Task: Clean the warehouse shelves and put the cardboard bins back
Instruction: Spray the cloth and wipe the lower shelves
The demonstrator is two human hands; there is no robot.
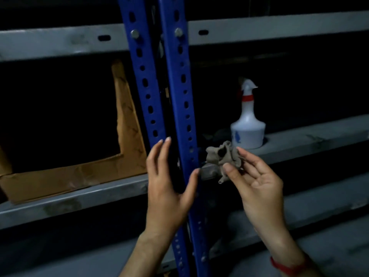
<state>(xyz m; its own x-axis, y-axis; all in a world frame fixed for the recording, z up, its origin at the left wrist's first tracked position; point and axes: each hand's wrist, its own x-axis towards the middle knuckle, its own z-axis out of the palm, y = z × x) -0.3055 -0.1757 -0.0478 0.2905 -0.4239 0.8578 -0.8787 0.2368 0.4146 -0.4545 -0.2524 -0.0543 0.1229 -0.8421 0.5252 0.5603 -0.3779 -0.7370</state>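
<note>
My right hand [257, 180] pinches a crumpled grey-brown cloth [223, 154] between thumb and fingers, just in front of the grey shelf edge [299, 150]. My left hand [169, 176] is held up with straight, spread fingers in front of the two blue uprights [179, 96], gripping nothing. A brown cardboard bin [79, 174] with a cut-out front sits on the left shelf bay. A white spray bottle [247, 124] with a red collar stands upright on the right shelf, behind the cloth.
Grey shelf beams [60, 43] run across above and below. The bays behind are dark. A lower shelf [319, 208] lies under my right hand. A red band is on my right wrist [287, 266].
</note>
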